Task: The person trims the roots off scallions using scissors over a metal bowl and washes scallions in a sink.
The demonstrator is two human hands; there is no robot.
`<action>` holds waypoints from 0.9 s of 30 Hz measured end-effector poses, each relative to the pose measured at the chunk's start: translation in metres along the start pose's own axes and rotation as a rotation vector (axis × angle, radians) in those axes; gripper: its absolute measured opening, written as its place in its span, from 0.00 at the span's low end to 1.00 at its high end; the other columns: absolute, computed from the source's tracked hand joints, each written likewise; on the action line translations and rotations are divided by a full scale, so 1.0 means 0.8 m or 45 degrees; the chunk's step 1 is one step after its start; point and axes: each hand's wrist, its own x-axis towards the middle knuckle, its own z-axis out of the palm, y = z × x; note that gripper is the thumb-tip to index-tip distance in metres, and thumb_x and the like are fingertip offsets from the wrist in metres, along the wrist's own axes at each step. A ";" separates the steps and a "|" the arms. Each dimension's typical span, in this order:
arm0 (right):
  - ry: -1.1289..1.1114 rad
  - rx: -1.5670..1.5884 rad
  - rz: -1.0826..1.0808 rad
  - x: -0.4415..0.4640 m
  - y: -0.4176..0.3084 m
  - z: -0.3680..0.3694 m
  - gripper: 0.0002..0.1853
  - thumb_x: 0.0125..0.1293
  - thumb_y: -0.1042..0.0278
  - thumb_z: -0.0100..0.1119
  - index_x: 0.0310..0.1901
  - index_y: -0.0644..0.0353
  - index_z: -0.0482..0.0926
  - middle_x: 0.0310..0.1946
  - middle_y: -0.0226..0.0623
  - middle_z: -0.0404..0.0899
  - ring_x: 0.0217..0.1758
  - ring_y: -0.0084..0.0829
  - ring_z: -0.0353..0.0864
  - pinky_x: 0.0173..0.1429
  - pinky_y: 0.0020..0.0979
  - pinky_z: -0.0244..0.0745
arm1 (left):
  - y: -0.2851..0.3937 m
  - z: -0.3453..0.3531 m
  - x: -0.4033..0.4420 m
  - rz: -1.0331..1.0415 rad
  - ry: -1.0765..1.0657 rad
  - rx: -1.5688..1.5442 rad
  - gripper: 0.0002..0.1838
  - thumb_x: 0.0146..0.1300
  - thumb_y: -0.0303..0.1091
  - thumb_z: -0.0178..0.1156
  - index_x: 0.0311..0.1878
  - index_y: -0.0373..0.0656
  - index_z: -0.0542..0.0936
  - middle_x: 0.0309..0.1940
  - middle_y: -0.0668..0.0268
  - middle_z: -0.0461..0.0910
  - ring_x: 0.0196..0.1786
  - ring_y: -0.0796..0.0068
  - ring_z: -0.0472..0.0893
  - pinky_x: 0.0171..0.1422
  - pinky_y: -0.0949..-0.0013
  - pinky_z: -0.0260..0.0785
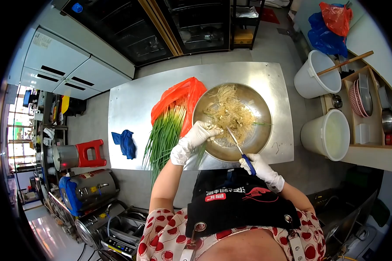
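Observation:
My left hand point(201, 134), in a white glove, is closed at the left side of the metal bowl point(264, 114). Green leaves hang below it, so it seems to grip a few scallions point(201, 153). In my gloved right hand point(262, 168) is a pair of scissors point(247, 162) with blue handles, its blades pointing into the bowl. Pale, stringy scallion roots point(233, 108) lie heaped inside the bowl. Left of it, a bunch of green scallions point(166, 130) sticks out of a red plastic bag point(191, 87), the leaves hanging over the table's front edge.
A blue cloth point(125, 143) lies on the left of the metal table point(137, 93). Two white buckets point(308, 80) stand to the right, a wooden stick leaning in the farther one. A red stool point(91, 153) is on the floor at left.

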 end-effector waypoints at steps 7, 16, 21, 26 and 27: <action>-0.065 0.115 -0.082 -0.022 -0.036 -0.007 0.28 0.75 0.42 0.41 0.37 0.63 0.76 0.21 0.25 0.73 0.24 0.18 0.70 0.29 0.19 0.63 | 0.000 -0.019 -0.030 0.170 0.163 -0.243 0.12 0.65 0.35 0.64 0.41 0.32 0.83 0.22 0.70 0.79 0.25 0.82 0.74 0.35 0.76 0.68; -0.179 0.093 -0.032 -0.012 -0.040 0.002 0.26 0.77 0.45 0.36 0.39 0.61 0.74 0.24 0.25 0.71 0.26 0.19 0.69 0.33 0.21 0.64 | -0.052 -0.121 0.003 0.024 1.105 0.914 0.17 0.53 0.38 0.68 0.40 0.34 0.83 0.31 0.49 0.84 0.36 0.55 0.85 0.43 0.62 0.76; -0.206 0.059 0.004 -0.007 -0.041 0.013 0.26 0.75 0.46 0.42 0.38 0.65 0.77 0.22 0.25 0.71 0.23 0.17 0.69 0.28 0.19 0.63 | -0.091 -0.099 0.057 0.083 1.149 1.253 0.15 0.52 0.44 0.66 0.30 0.40 0.82 0.25 0.51 0.81 0.30 0.52 0.83 0.38 0.56 0.76; -0.199 0.102 -0.009 -0.005 -0.039 0.013 0.25 0.75 0.47 0.45 0.37 0.65 0.77 0.21 0.25 0.71 0.22 0.17 0.69 0.27 0.19 0.63 | -0.119 -0.105 0.071 0.149 1.227 1.519 0.12 0.51 0.42 0.67 0.29 0.44 0.81 0.24 0.58 0.80 0.27 0.61 0.83 0.34 0.61 0.76; -0.192 0.104 -0.010 -0.005 -0.038 0.012 0.25 0.74 0.47 0.46 0.37 0.65 0.77 0.21 0.25 0.71 0.22 0.17 0.69 0.27 0.19 0.63 | -0.127 -0.109 0.076 0.118 1.240 1.538 0.12 0.51 0.42 0.67 0.30 0.44 0.81 0.25 0.58 0.80 0.27 0.61 0.83 0.33 0.61 0.76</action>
